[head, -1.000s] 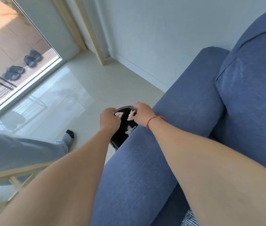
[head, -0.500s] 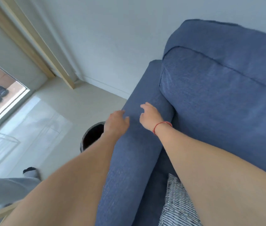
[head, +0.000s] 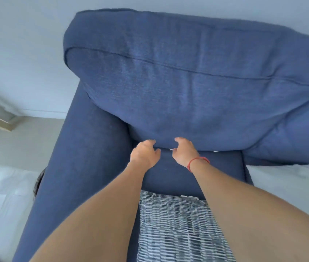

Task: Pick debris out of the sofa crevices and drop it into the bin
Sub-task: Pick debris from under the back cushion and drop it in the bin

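The head view shows one blue sofa (head: 85,167) with one large back cushion (head: 187,91) leaning over the seat cushion (head: 170,178). One striped grey-and-white pillow (head: 178,227) lies at the seat's front edge. Two bare hands reach side by side to the seat's rear edge, at the crevice under the back cushion. The left hand (head: 144,154) lies knuckles up, its fingers bent loosely against the cushion's lower edge and its thumb spread toward the other hand; it holds nothing that shows. The right hand (head: 185,151) wears one red string bracelet (head: 197,160). Its fingers are half curled like a claw, with a gap to the thumb, and it grips nothing. Two small white bits of debris (head: 171,149) show in the crevice: one between the hands, one farther along toward the seat's right rear corner. One dark bin (head: 38,184) peeks out on the floor beyond the left armrest, well apart from both hands.
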The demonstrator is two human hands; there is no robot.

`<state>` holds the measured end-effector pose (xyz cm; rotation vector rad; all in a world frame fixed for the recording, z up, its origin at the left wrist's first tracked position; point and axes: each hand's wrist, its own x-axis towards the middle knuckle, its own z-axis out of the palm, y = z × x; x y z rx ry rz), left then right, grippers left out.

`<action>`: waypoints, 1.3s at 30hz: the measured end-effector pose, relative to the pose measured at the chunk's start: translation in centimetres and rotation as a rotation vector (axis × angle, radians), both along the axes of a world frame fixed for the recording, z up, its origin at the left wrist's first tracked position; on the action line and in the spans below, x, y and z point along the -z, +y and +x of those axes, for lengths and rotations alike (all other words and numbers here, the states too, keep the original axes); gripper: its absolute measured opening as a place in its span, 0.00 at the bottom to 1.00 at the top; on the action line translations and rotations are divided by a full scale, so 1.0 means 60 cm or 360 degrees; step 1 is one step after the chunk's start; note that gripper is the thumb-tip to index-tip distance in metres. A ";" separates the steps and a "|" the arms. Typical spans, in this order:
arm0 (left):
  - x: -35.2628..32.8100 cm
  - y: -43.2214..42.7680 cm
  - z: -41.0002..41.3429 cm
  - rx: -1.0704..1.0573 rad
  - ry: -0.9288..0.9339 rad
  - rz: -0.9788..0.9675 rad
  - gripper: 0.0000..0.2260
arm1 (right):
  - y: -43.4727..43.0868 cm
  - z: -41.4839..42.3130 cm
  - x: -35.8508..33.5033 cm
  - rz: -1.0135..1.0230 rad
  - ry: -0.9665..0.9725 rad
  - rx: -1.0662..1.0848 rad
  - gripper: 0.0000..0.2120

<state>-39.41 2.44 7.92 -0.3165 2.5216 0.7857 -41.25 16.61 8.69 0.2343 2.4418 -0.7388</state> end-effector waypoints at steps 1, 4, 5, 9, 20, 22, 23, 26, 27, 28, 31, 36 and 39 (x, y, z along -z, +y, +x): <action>0.013 0.020 0.000 0.0030 -0.0049 0.0000 0.22 | 0.020 0.007 0.013 0.0006 -0.0041 0.0031 0.18; 0.054 0.066 0.000 0.0120 -0.0200 -0.0028 0.22 | 0.066 0.023 0.056 0.0011 -0.0146 0.0093 0.21; 0.069 0.076 0.000 0.0136 -0.0244 -0.0036 0.23 | 0.076 0.025 0.071 0.0001 -0.0180 0.0114 0.22; 0.125 0.101 -0.008 0.0208 -0.0386 -0.0062 0.23 | 0.101 0.019 0.131 -0.0062 -0.0310 0.0170 0.26; 0.272 0.110 -0.073 0.0638 -0.0327 -0.0209 0.30 | 0.091 -0.028 0.263 -0.0079 -0.0272 -0.0099 0.36; 0.286 0.114 -0.075 0.0655 -0.0341 -0.0220 0.31 | 0.090 -0.034 0.276 -0.0039 -0.0248 -0.0120 0.38; 0.292 0.116 -0.075 0.0667 -0.0339 -0.0241 0.31 | 0.090 -0.038 0.281 -0.0008 -0.0248 -0.0151 0.39; 0.301 0.118 -0.081 0.0732 -0.0330 -0.0334 0.32 | 0.092 -0.053 0.290 0.0049 -0.0258 -0.0240 0.38; 0.302 0.118 -0.084 0.0751 -0.0342 -0.0352 0.33 | 0.093 -0.058 0.291 0.0060 -0.0263 -0.0256 0.37; 0.301 0.117 -0.089 0.0772 -0.0360 -0.0362 0.33 | 0.092 -0.061 0.292 0.0070 -0.0273 -0.0259 0.37; 0.301 0.118 -0.097 0.0801 -0.0392 -0.0392 0.32 | 0.089 -0.062 0.292 0.0103 -0.0282 -0.0233 0.34; 0.293 0.121 -0.093 0.0788 -0.0330 -0.0440 0.30 | 0.086 -0.060 0.288 0.0158 -0.0201 -0.0228 0.29; 0.284 0.121 -0.086 0.0767 -0.0302 -0.0435 0.30 | 0.085 -0.055 0.277 0.0152 -0.0171 -0.0241 0.27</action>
